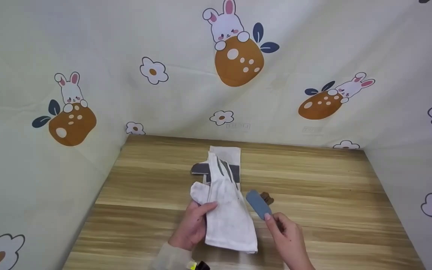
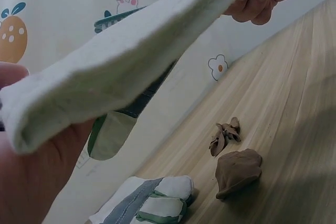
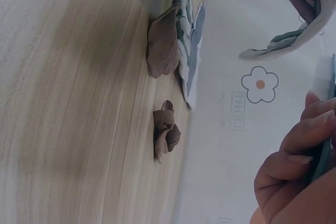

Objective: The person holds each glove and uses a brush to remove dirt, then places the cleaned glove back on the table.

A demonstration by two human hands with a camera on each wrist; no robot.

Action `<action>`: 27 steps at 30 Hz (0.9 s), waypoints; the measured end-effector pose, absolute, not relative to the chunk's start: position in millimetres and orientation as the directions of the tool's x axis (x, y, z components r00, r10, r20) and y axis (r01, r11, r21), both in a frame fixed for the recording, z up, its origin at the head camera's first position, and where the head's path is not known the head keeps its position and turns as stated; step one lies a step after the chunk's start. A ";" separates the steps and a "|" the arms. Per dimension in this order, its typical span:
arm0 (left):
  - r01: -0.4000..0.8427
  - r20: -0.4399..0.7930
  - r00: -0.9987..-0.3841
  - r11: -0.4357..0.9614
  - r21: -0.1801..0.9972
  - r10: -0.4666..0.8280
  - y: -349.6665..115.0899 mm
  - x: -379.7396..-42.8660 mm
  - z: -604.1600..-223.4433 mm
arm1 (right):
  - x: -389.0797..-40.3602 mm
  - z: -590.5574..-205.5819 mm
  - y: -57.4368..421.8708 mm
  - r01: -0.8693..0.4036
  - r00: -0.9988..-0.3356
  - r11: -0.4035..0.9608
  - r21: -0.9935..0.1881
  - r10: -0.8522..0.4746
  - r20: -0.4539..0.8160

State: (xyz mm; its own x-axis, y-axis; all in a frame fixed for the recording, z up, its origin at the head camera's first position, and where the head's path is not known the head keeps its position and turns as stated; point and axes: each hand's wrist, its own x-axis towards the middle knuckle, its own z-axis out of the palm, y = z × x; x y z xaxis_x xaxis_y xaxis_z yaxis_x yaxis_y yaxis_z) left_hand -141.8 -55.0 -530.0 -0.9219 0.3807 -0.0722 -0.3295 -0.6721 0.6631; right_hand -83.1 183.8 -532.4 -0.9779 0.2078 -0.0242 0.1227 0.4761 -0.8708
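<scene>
My left hand [image 1: 193, 225] holds a white work glove [image 1: 231, 221] off the table, thumb on its near face and the other fingers behind it. Grey-green strips show between the glove's fingers, which point away. In my right hand [image 1: 289, 236] is a small blue-grey brush [image 1: 258, 204], gripped at one end just right of the glove. Its pale bristles [image 3: 324, 72] show in the right wrist view. Beneath and behind the held glove, a second white glove [image 1: 225, 152] with a dark grey band lies on the table, partly hidden.
Crumpled brown pieces [image 2: 226, 135], clay-like, lie on the wood-grain table [image 1: 313, 180]. A larger brown lump [image 2: 238, 171] sits between them and the lying glove; the held glove hides it in the head view. Patterned cloth [image 1: 178, 101] walls the table at the back and both sides.
</scene>
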 end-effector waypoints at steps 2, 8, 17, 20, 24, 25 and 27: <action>-0.331 -0.083 -0.924 -0.674 0.660 0.373 -55.1 -142.0 -530.3 | -83.1 -532.4 183.4 0.119 -0.979 0.479 -0.870 0.200 -0.023; -0.328 -0.085 -0.927 -0.679 0.657 0.365 -55.0 -143.3 -533.4 | -83.6 -533.2 183.0 0.135 -0.980 0.470 -0.872 0.195 -0.046; -0.330 -0.071 -0.924 -0.687 0.647 0.377 -55.6 -143.9 -534.7 | -84.3 -536.8 184.5 0.161 -0.977 0.428 -0.889 0.198 -0.081; -0.332 -0.068 -0.923 -0.694 0.639 0.379 -55.4 -143.8 -533.9 | -84.7 -538.8 185.0 0.160 -0.975 0.408 -0.899 0.206 -0.080; -0.335 -0.056 -0.921 -0.708 0.621 0.387 -54.3 -143.8 -533.6 | -85.6 -540.2 184.2 0.166 -0.975 0.402 -0.900 0.206 -0.088; -0.334 -0.051 -0.920 -0.710 0.619 0.389 -54.2 -143.6 -533.7 | -85.9 -540.4 183.7 0.169 -0.975 0.400 -0.901 0.204 -0.093; -0.334 -0.043 -0.919 -0.712 0.618 0.393 -54.2 -143.3 -534.2 | -86.3 -541.0 182.4 0.174 -0.975 0.385 -0.906 0.197 -0.103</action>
State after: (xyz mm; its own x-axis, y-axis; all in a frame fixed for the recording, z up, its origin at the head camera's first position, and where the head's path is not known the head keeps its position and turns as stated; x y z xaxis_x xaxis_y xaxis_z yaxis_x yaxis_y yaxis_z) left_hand -143.3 -54.2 -534.2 -0.9186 0.3929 -0.0433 -0.3335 -0.7117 0.6182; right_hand -86.3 182.4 -541.0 -0.9750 0.1968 -0.1032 0.1737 0.3850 -0.9064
